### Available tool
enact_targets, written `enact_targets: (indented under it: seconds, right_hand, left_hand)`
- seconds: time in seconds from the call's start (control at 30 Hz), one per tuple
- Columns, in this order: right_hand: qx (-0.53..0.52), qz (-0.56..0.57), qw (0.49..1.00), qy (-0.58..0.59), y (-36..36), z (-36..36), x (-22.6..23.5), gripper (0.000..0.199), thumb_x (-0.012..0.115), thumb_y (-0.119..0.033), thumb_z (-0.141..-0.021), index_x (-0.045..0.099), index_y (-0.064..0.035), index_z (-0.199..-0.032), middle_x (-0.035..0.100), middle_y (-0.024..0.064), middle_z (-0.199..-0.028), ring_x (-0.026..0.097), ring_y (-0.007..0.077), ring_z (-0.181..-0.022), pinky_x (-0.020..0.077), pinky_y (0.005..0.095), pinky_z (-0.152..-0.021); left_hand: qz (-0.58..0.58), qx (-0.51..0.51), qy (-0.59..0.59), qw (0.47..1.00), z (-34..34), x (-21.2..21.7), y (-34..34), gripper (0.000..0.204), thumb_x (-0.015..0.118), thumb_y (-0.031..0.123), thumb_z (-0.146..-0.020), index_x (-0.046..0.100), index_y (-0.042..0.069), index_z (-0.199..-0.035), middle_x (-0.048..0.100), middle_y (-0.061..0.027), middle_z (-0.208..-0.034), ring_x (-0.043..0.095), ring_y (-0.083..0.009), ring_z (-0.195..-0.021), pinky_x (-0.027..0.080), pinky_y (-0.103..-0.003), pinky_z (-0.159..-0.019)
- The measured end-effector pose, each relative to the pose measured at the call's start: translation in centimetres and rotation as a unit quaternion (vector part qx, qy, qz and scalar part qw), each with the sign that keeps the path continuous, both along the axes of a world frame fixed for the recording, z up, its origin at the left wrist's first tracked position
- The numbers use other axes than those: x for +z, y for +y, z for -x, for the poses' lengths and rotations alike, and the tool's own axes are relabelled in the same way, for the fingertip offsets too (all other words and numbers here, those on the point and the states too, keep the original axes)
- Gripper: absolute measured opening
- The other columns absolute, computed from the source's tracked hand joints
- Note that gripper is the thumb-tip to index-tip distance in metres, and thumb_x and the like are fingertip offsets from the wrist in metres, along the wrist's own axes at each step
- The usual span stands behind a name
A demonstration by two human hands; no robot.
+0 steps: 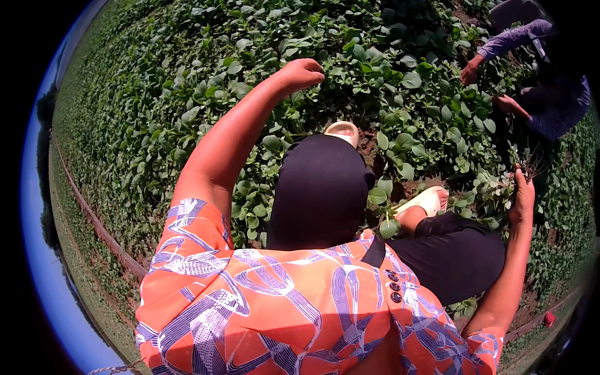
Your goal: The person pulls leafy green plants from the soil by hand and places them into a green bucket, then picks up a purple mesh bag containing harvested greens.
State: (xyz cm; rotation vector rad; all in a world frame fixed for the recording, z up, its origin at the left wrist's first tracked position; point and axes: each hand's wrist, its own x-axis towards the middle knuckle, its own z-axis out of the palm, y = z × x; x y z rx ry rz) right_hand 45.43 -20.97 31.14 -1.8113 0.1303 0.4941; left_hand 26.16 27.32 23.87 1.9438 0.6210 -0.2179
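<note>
My left hand (304,74) is stretched out over the low, broad-leaved green plants (250,47). Its fingers are curled inward, and whatever they may hold is hidden from view. On the right, my right hand (524,197) is closed round a bunch of uprooted leafy plants (497,187). Thin brown roots stick out of the bunch beside my fingertips, while its pale green leaves hang toward the crop.
My feet, in pale sandals (426,201), stand among the plants, with patches of brown soil (370,147) between. At the upper right a person in a purple patterned sleeve (515,39) reaches both hands into the leaves. A narrow brown strip (94,215) crosses the field at left.
</note>
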Motion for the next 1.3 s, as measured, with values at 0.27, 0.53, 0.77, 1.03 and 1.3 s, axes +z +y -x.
enact_targets:
  seconds: [0.27, 0.53, 0.77, 1.03, 1.3]
  right_hand:
    - [-0.140, -0.022, 0.989, 0.033, -3.0, 3.1, 4.0, 0.035, 0.049, -0.023, -0.082, 0.047, -0.0033, -0.111, 0.053, 0.0081, -0.097, 0.054, 0.0186, -0.086, 0.0465, 0.0315, -0.071]
    - [-0.248, 0.060, 0.966, 0.042, -9.4, 2.9, 4.4, 0.039, 0.047, -0.025, -0.083, 0.043, -0.0039, -0.115, 0.048, 0.0083, -0.108, 0.050, 0.0217, -0.094, 0.0435, 0.0351, -0.077]
    - [-0.320, 0.040, 0.943, 0.083, -14.3, 4.6, 1.4, 0.033, 0.046, -0.026, -0.083, 0.048, -0.0057, -0.108, 0.052, 0.0088, -0.104, 0.053, 0.0219, -0.090, 0.0465, 0.0352, -0.072]
    - [-0.344, 0.071, 0.932, 0.090, -13.9, 4.5, 0.6, 0.034, 0.045, -0.026, -0.083, 0.047, -0.0058, -0.110, 0.051, 0.0077, -0.104, 0.053, 0.0213, -0.089, 0.0454, 0.0355, -0.073]
    - [-0.309, 0.097, 0.941, 0.101, -15.2, 4.0, 0.0, 0.032, 0.045, -0.026, -0.083, 0.049, -0.0069, -0.109, 0.052, 0.0059, -0.103, 0.053, 0.0191, -0.087, 0.0455, 0.0336, -0.070]
  left_hand:
    - [0.056, 0.279, 0.103, 0.953, 8.8, -23.0, -3.5, 0.024, 0.049, 0.002, -0.069, 0.055, 0.000, -0.093, 0.056, -0.0053, -0.070, 0.051, -0.0118, -0.058, 0.042, -0.024, -0.052]
    - [-0.056, 0.277, 0.110, 0.953, 5.5, -24.7, -4.1, 0.027, 0.056, 0.010, -0.067, 0.054, 0.000, -0.092, 0.059, -0.0138, -0.087, 0.057, -0.0226, -0.079, 0.044, -0.030, -0.070]
    - [-0.178, 0.226, 0.285, 0.914, 3.2, -26.6, -5.0, 0.023, 0.055, 0.018, -0.064, 0.056, 0.008, -0.085, 0.059, -0.0145, -0.081, 0.057, -0.0286, -0.080, 0.044, -0.035, -0.071]
    - [-0.104, 0.196, 0.212, 0.952, 4.4, -26.3, -4.5, 0.018, 0.053, 0.020, -0.066, 0.055, 0.013, -0.083, 0.059, -0.0127, -0.087, 0.056, -0.0291, -0.083, 0.044, -0.036, -0.072]
    - [0.111, 0.295, 0.113, 0.942, 5.7, -28.1, -2.8, 0.010, 0.056, 0.013, -0.065, 0.046, 0.011, -0.067, 0.048, 0.0002, -0.061, 0.046, -0.0124, -0.054, 0.037, -0.024, -0.051]
